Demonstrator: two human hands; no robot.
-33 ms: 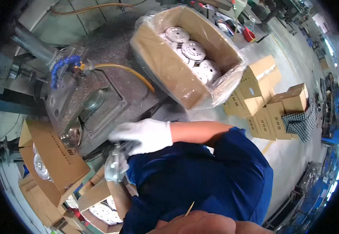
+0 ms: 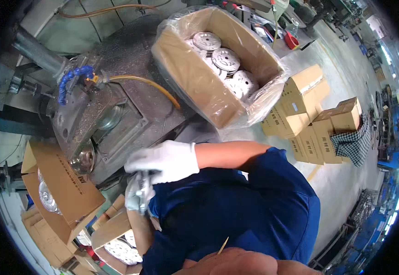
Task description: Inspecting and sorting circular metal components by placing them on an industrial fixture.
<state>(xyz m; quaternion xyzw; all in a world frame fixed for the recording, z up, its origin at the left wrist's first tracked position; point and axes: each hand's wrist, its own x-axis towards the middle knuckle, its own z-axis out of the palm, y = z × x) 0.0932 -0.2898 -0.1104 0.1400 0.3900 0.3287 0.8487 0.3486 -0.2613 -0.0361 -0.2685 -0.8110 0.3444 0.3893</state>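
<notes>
My left hand (image 2: pixel 133 201), in a pale glove, grips a shiny metal disc (image 2: pixel 141 192) in front of my body; the disc is tilted and seen nearly edge-on. Over its upper edge is my right hand (image 2: pixel 165 160) in a white glove. The right fingertips are smeared by motion, so their hold on the disc cannot be made out. Just beyond my hands stands a wet grey machine bed (image 2: pixel 135 107) with a round metal fixture (image 2: pixel 111 117) in its recess. Another shiny round metal part (image 2: pixel 84 158) rests at the machine's near left edge.
A plastic-lined carton (image 2: pixel 195 87) with several metal discs (image 2: pixel 226 59) stands beyond the machine. Open cartons with discs are at left (image 2: pixel 73 190) and near my left forearm (image 2: pixel 110 231). Blue coolant hose (image 2: pixel 73 75) rises over the machine. Stacked cartons (image 2: pixel 312 137) stand right.
The disc shows slightly more of its face and sits a little differently in my left hand. My right hand has shifted slightly left; the whole view has moved a little.
</notes>
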